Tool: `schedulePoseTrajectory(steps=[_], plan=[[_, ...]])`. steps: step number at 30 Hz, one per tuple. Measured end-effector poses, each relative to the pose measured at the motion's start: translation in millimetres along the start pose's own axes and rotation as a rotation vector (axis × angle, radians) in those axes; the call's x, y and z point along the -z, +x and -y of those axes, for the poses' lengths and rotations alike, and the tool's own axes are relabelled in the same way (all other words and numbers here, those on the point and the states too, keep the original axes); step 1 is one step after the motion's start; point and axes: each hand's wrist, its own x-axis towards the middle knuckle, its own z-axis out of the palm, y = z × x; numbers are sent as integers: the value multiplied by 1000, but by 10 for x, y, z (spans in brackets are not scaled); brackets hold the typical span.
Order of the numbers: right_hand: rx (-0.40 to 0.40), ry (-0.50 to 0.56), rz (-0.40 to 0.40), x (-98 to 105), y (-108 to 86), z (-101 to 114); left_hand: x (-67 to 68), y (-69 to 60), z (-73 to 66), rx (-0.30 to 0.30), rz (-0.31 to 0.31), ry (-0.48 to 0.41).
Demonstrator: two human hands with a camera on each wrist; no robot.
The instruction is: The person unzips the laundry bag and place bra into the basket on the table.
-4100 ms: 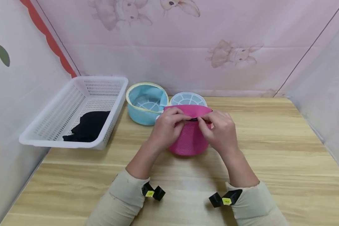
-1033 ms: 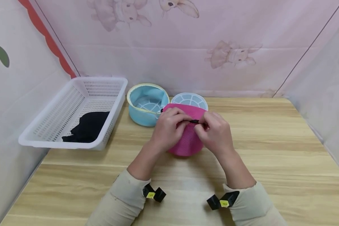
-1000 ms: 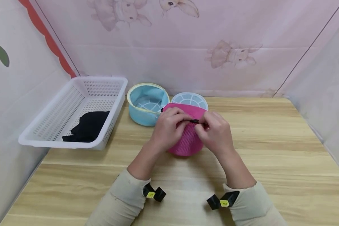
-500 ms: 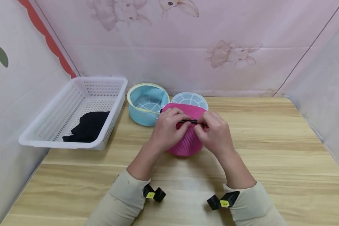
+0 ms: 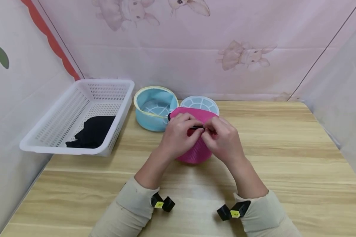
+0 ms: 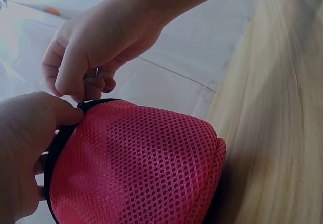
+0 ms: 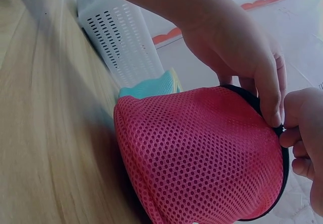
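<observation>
Inspecting the rounded pink mesh bag (image 7: 202, 156), on or just above the pale wood-grain tabletop (image 5: 284, 158), we find the left grip (image 5: 179, 135) pinching its black fabric edging (image 6: 58, 144) and the right grip (image 5: 225, 140) pinching immediately alongside, presumably so that one steadies what the other works.

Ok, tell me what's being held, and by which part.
The pink bag: the left hand and right hand both pinch it at its black rim.

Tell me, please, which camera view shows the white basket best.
The head view: it shows the white basket whole, with the black cloth inside. The right wrist view catches only part of it, behind the left forearm; the left wrist view omits it.
</observation>
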Motion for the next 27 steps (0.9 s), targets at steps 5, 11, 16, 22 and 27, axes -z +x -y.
schedulePoseTrajectory(steps=[5,11,16,22,27], plan=[[-3,-5,13,-3,-10,14,-7,-11,-1,-2,9,3],[-29,-4,30,-7,1,15,-18,-6,8,-20,-3,16],[-86,-7,66,1,-4,24,-15,-14,4,-17,-3,26],[-115,-22,83,1,0,37,-15,-11,0,-12,-4,35],[-117,-35,78,-2,-4,41,-18,-8,-3,-6,5,36]])
